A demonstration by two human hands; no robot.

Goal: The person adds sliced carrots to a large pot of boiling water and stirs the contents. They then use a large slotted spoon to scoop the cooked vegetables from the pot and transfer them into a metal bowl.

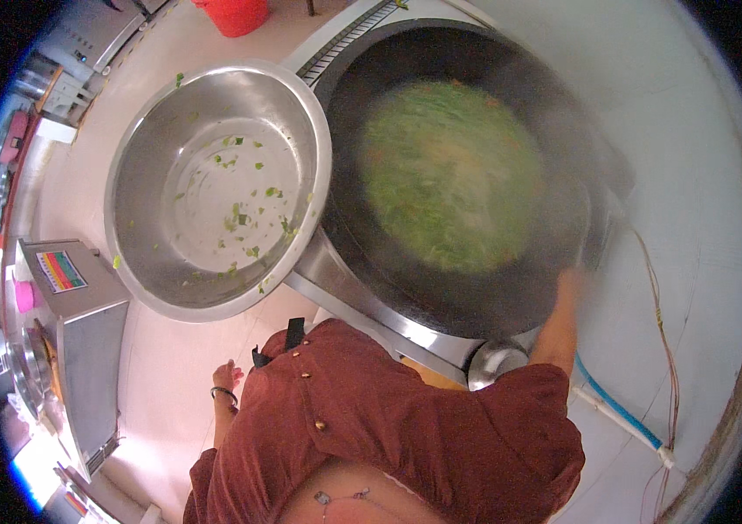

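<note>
A large dark wok [423,301] sits in the steel stove before me, with steaming liquid full of chopped greens [449,177] in it. My right hand [574,285] is at the wok's near right rim, blurred by motion and steam; whether it holds anything is unclear. To the left of the wok, a wide stainless steel basin [142,157] has scattered green scraps inside and overlaps the stove's edge. My left hand [228,375] hangs beside my body below the basin, fingers loosely curled, nothing seen in it.
A round metal pot [498,363] stands by the wok's near right side. A blue hose [620,398] and thin wires [659,314] run along the right. Far left is a metal cabinet [93,367]; a red bucket [237,14] stands on the floor beyond the basin.
</note>
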